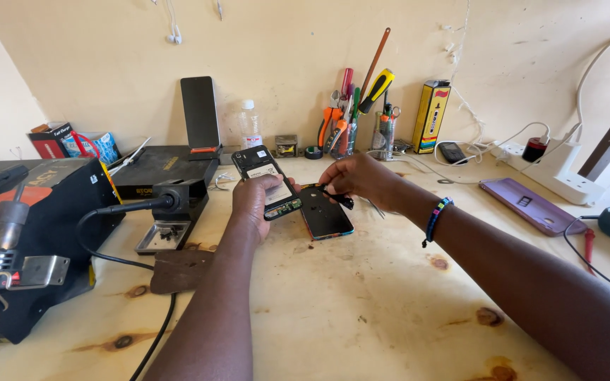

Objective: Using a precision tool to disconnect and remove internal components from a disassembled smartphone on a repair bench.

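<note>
The opened phone (266, 182), gripped in the left hand (257, 200) above the table (361, 303), is best kept steady while the small black tool (338, 199), pinched in the right hand (361, 178), is guided gently over the detached screen (326, 219).

Opened phone (266, 182) left of back cover (326, 214), tool jar (344, 137) behind.

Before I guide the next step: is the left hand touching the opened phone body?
Touching. The head view shows the left hand wrapped around the opened phone body, its fingers covering the lower edge with no gap visible.
</note>
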